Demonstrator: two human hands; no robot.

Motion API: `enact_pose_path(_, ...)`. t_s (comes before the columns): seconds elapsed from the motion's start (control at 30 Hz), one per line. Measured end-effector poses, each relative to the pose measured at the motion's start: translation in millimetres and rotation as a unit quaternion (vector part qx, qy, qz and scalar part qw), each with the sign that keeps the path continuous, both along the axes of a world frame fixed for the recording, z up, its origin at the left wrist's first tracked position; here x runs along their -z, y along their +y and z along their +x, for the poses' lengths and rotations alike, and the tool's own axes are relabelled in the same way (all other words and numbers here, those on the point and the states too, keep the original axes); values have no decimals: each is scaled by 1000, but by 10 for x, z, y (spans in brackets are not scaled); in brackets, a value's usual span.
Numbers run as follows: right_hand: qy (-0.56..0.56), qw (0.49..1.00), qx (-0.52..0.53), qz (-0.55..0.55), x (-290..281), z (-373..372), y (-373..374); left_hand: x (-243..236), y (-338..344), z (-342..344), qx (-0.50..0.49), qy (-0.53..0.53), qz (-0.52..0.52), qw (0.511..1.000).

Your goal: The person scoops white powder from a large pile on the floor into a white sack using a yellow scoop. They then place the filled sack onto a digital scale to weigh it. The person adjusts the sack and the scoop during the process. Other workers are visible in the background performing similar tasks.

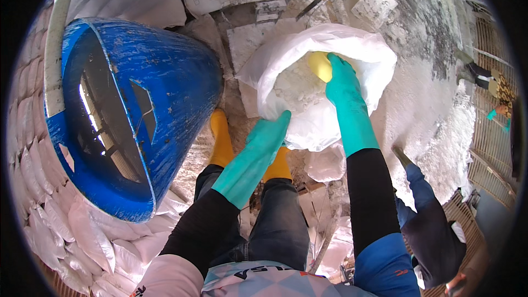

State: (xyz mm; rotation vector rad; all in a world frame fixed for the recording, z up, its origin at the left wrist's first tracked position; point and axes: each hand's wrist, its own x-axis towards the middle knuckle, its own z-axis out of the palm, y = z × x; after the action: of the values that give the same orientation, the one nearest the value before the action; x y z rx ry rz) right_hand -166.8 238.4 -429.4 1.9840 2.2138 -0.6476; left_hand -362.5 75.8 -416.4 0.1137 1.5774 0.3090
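Observation:
An open white plastic sack (379, 66) holds white powder (291, 88). My right hand (341, 74), in a long teal glove, is closed on a yellow scoop (318, 66) inside the sack, near its far right. My left hand (275, 124), also gloved in teal, grips the near-left rim of the sack, its fingertips partly hidden. My yellow boots (221, 137) show below, under my arms.
A large scuffed blue cone-shaped hopper (170, 77) fills the left. Stacked white sacks (82, 231) lie beyond it. A white powder heap (418, 121) is at right. A co-worker (429, 231) stands at lower right, another person (500, 85) at far right.

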Motion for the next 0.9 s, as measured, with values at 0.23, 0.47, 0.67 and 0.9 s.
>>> enact_pose_path(0.23, 24, 998, 30, -55, -4, -52, -369, -359, 60, 91, 148, 47, -31, 987)
enact_pose_path(0.47, 46, 991, 3, -123, -121, -90, -166, -290, -21, 40, 121, 43, -37, 991)
enact_pose_path(0.67, 68, 984, -44, -157, -139, -31, -58, -249, -85, 43, 97, 44, -45, 993)
enact_pose_path(0.9, 42, 976, -37, -209, -109, -252, -52, -416, 10, 22, 105, 66, -44, 991)
